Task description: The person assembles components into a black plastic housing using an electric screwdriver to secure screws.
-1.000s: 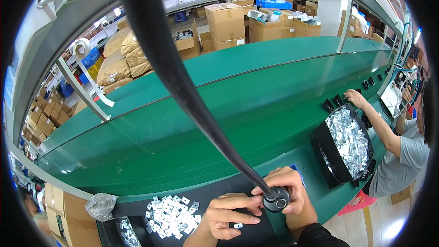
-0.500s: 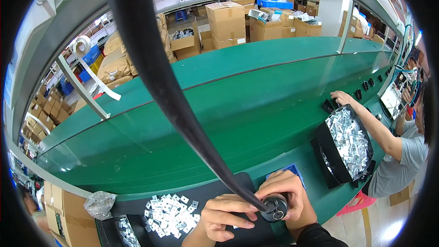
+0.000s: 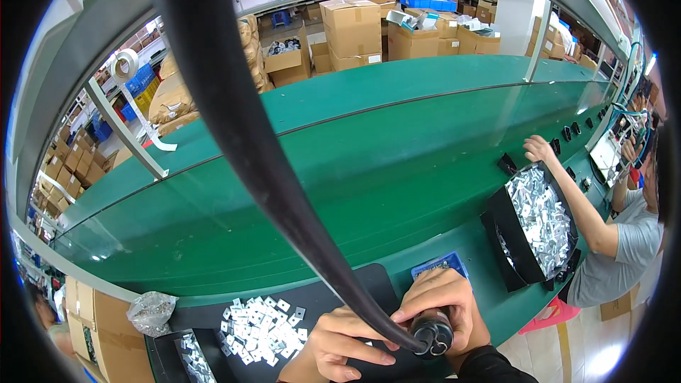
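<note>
My right hand (image 3: 441,303) is wrapped round a black cylindrical electric screwdriver (image 3: 430,333), seen end-on from above, with a metal hanging ring on top. A thick black cable (image 3: 284,191) runs from its top up across the view. Beside it on the left, my left hand (image 3: 347,344) has its fingers curled toward the screwdriver's lower part; whatever they pinch is hidden. Both hands are over a black mat (image 3: 365,280). Left of them, a pile of small square metal plates (image 3: 261,330) with holes is spread on the mat.
A black box (image 3: 170,354) of metal parts and a clear plastic bag (image 3: 152,314) stand at the left. A blue tray (image 3: 443,264) lies beyond my right hand. Rightward are a large black bin (image 3: 507,241) of metal clips and a co-worker (image 3: 603,234). The green conveyor belt (image 3: 319,220) runs across.
My hands and the screwdriver have shifted slightly down in the view. The co-worker's hand has moved right, away from a black part on the belt.
</note>
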`<action>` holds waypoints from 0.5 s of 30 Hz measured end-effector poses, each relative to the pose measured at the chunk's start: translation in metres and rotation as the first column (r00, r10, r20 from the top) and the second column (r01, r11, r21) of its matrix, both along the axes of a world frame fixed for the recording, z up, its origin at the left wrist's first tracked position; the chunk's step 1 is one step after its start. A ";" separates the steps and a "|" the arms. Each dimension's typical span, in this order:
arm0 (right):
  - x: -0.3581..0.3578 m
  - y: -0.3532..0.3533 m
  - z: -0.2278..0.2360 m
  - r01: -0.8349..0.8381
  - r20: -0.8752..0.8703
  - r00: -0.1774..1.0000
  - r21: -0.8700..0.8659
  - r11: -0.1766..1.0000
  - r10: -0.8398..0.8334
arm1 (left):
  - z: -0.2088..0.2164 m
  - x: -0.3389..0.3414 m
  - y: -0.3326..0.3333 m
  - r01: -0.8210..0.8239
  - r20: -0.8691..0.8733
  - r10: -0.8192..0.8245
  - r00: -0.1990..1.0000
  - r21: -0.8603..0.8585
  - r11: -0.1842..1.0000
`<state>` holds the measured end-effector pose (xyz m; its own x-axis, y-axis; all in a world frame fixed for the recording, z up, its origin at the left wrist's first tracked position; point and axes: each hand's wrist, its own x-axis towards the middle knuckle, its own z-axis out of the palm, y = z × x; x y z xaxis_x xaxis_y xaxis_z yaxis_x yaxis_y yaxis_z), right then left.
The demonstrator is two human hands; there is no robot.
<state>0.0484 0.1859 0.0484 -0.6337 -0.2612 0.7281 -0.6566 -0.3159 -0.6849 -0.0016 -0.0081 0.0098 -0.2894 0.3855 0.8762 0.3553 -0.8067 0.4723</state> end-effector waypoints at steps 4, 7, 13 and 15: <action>0.001 -0.001 0.001 0.015 -0.015 1.000 0.012 1.000 -0.015 | 0.003 0.001 0.001 0.045 0.048 -0.045 0.998 0.017 0.999; 0.001 -0.001 0.002 0.037 -0.025 0.999 0.043 0.998 -0.036 | 0.014 0.003 0.000 0.035 0.058 -0.035 0.998 0.010 0.999; 0.002 -0.005 0.003 0.040 -0.022 0.999 -0.004 0.999 -0.040 | 0.023 0.010 -0.002 0.014 0.105 -0.004 0.995 -0.093 0.996; 0.001 -0.005 0.006 0.052 -0.039 0.998 0.004 0.999 -0.052 | 0.030 0.008 0.003 0.021 0.074 -0.018 0.997 -0.048 0.999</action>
